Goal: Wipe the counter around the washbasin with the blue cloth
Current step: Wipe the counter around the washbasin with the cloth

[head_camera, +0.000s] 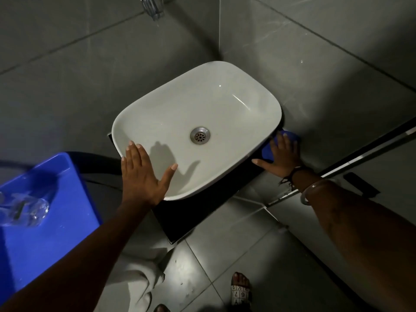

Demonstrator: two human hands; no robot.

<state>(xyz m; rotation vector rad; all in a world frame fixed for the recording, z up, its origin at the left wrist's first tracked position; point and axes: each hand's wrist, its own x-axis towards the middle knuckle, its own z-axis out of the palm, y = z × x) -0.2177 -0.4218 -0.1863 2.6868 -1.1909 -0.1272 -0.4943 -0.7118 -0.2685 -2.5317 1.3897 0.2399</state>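
Crumpled blue cloth (292, 136) lies on the dark counter (191, 218) just right of the white washbasin (168, 113)

The dim corner is enclosed by large grey wall tiles (67, 64), and the floor (225, 255) is laid with glossy tiles.

Both palms down: left hand (144, 174) at centre-left of frame, fingers straight and close together, thumb splayed right, left forearm (90, 244) running to the lower left corner; right hand (281, 157) at centre-right, fingers spread and nearly straight, right forearm (360, 221) running to the lower right.
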